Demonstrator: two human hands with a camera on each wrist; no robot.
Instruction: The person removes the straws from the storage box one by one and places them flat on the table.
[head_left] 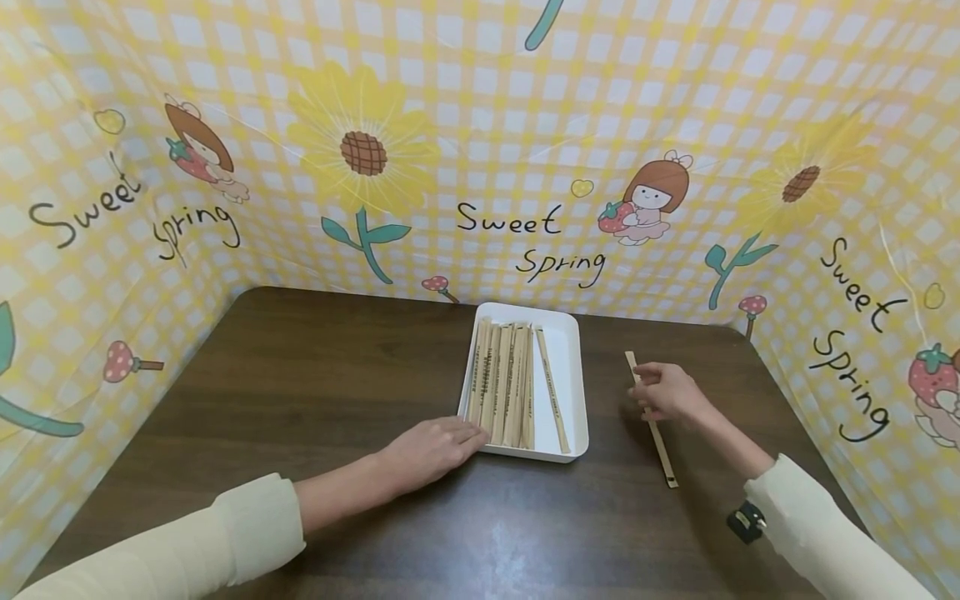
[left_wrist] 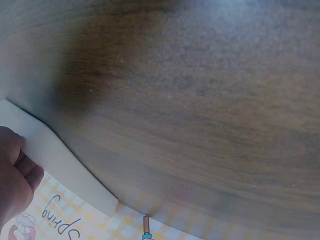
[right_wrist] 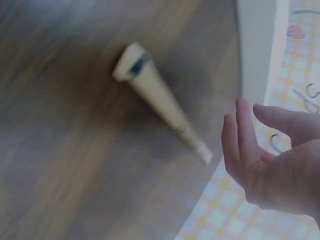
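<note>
A white tray [head_left: 577,392] stands near the back of the table, with a row of slim, paper-wrapped sticks [head_left: 510,387] lying lengthwise in it. One wrapped stick [head_left: 552,392] lies apart, slightly slanted, on the tray's right side. My left hand [head_left: 431,450] holds the tray's near left corner, fingertips over the rim; the left wrist view shows it against the wall [left_wrist: 65,160]. To the right of the tray, a single wrapped stick [head_left: 662,450] lies on the table. Just above it hovers my right hand [head_left: 667,392], fingers loosely extended and apart from the stick in the right wrist view.
The dark wooden table [head_left: 337,358] carries the tray and the single stick. Behind and at both sides rises a yellow checked cloth [head_left: 480,125] printed with flowers and figures. A small black device [head_left: 746,522] sits at my right sleeve cuff.
</note>
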